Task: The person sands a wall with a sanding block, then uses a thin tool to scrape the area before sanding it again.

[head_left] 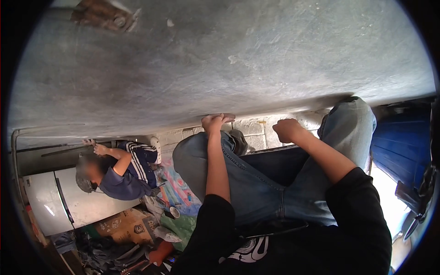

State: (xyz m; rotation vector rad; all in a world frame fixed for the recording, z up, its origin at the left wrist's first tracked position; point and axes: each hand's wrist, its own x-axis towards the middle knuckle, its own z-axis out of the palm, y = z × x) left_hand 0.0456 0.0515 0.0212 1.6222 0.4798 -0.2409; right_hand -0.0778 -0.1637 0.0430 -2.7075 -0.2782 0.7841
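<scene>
A large grey panel (220, 59) with a scuffed, smudged surface fills the upper view. At its lower edge, my left hand (212, 123) is closed on a flat brownish block (228, 117), held against the panel. The block's kind cannot be made out, and my fingers partly hide it. My right hand (288, 131) is a fist above my lap, apart from the panel, with nothing showing in it. Both forearms reach forward between my bent, jeans-clad knees.
Another person (123, 172) sits to the left, hands at the same panel. Behind them are a white refrigerator (82, 197), cardboard (123, 227) and a colourful cloth (178, 183). A rusty metal piece (104, 16) is at upper left. Blue material (401, 144) is at right.
</scene>
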